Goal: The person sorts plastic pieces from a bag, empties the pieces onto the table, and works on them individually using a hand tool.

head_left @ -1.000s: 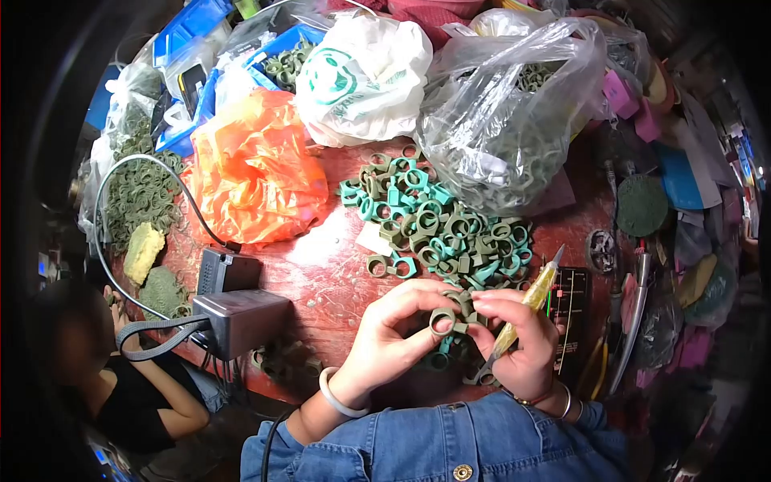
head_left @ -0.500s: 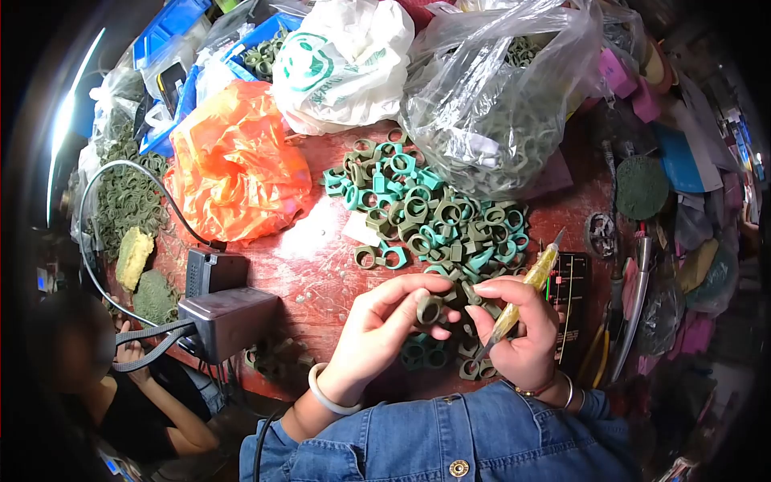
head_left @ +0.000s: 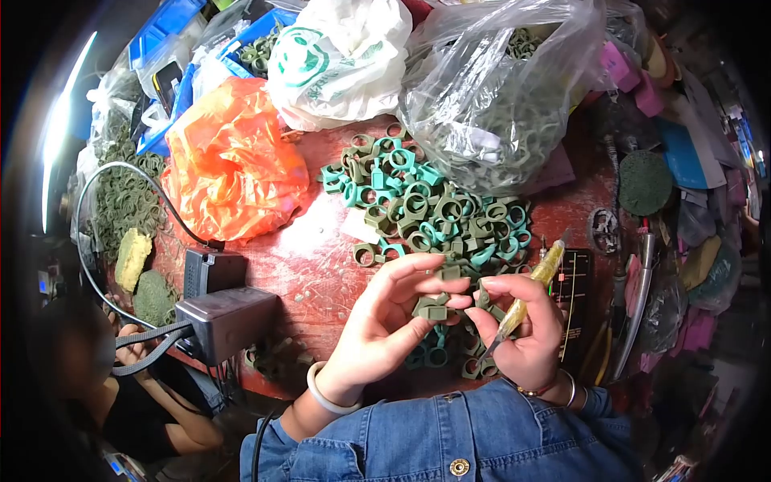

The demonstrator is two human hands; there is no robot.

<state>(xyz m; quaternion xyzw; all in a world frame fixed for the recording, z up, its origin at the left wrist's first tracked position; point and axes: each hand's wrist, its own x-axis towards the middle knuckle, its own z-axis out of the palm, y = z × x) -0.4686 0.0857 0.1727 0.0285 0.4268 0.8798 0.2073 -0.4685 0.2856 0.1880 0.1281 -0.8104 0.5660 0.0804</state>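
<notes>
Olive-green rings with flat, block-like tops rest in my left hand, between the thumb and the curled fingers; I cannot tell exactly how many. My right hand pinches another olive-green ring between thumb and forefinger, close to the left fingertips. Across that same palm lies a slim tool with a clear yellow handle, pointed at both ends. Just beyond my hands spreads a pile of olive and turquoise rings. A few more rings lie below, partly hidden by the hands.
An orange bag, a white plastic bag and a clear bag of rings line the back of the red table. Black boxes with cables stand left, near another person. Pliers and tools lie right.
The ring in my left hand has turned, its flat top now showing, and that hand's fingers have opened somewhat. The ring in my right hand is raised and shows more.
</notes>
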